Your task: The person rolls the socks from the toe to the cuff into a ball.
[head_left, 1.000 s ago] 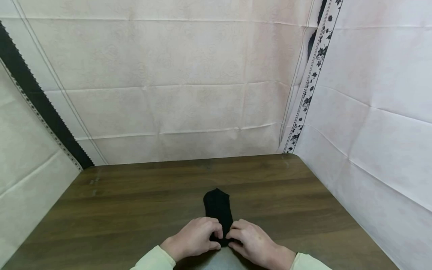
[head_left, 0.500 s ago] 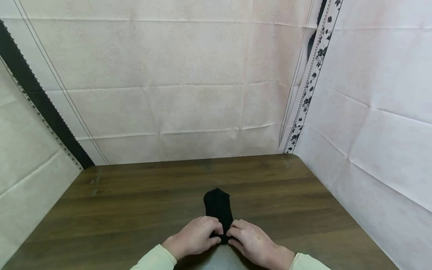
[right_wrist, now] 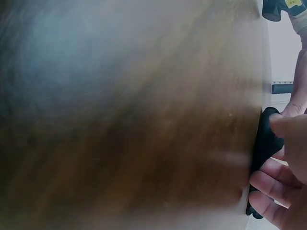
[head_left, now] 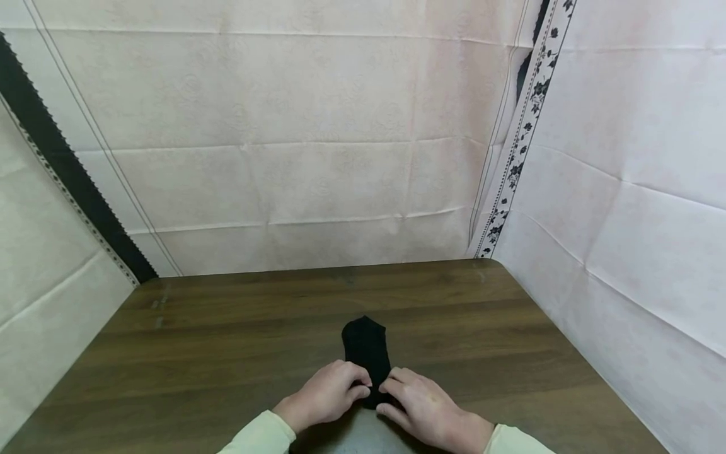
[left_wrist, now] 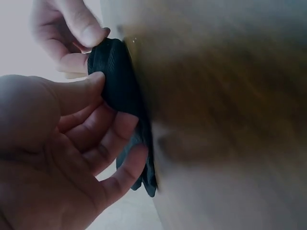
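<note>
Pinching the near end of one black cloth [head_left: 365, 343]: left grip [head_left: 329, 392], thumb and curled fingers closed on its left edge; right grip [head_left: 422, 407], likewise, right edge. Pale-green sleeves [head_left: 262, 434]. Cloth's far end flat on wooden counter [head_left: 227, 353]; white hangings [head_left: 329, 126] beyond.

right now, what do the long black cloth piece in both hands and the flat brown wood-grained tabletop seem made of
The black cloth piece looks like soft, matte knit, fibre unclear: fine ribbing shows in the left wrist view. The brown tabletop has streaked grain and a slight sheen: wood or laminate, can't tell.
</note>
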`<state>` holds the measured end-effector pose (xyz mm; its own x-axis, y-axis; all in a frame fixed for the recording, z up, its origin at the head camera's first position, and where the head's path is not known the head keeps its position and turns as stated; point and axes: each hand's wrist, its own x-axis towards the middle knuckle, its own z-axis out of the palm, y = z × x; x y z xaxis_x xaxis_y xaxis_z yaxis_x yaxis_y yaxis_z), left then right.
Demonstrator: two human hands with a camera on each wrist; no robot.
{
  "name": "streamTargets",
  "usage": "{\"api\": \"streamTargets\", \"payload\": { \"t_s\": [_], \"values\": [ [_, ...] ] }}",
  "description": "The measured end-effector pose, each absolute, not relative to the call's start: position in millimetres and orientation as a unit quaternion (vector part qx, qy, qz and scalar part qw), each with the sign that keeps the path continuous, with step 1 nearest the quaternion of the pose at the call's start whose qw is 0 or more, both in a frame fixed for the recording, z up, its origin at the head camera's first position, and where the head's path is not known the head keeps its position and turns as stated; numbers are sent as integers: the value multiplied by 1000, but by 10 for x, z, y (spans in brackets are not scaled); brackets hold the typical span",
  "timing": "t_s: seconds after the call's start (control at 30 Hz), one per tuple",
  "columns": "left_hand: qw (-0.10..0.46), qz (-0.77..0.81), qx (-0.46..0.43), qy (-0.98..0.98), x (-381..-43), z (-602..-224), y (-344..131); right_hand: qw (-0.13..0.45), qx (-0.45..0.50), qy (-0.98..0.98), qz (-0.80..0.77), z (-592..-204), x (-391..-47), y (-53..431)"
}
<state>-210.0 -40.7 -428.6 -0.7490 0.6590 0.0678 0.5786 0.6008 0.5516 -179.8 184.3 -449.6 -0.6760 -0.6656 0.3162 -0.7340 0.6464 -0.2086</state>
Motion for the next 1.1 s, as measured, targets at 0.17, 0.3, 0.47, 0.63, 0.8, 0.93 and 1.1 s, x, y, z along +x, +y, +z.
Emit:
{"api": "streamTargets", "payload": {
  "t_s": [0.17, 0.3, 0.47, 0.63, 0.8, 0.93, 1.1],
  "values": [
    [90, 308, 339, 885, -2110, -4273, -414, 106, 386, -900, 172, -4493, -1807, 1840],
    [95, 309, 336, 885, -2111, -4271, -412, 113, 386, -897, 186, -4502, -1810, 1837],
    [98, 325, 323, 883, -2104, -4268, -393, 99, 374, -899, 203, -4506, -1821, 1837],
    [113, 362, 304, 874, -2077, -4253, -373, 75, 355, -907, 215, -4486, -1836, 1827],
    [99, 362, 310, 873, -2066, -4257, -370, 56, 340, -913, 220, -4462, -1847, 1802],
    [90, 351, 310, 879, -2080, -4269, -355, 47, 337, -914, 222, -4449, -1851, 1794],
    [89, 336, 307, 886, -2102, -4277, -348, 61, 339, -914, 215, -4456, -1844, 1790]
  ]
}}
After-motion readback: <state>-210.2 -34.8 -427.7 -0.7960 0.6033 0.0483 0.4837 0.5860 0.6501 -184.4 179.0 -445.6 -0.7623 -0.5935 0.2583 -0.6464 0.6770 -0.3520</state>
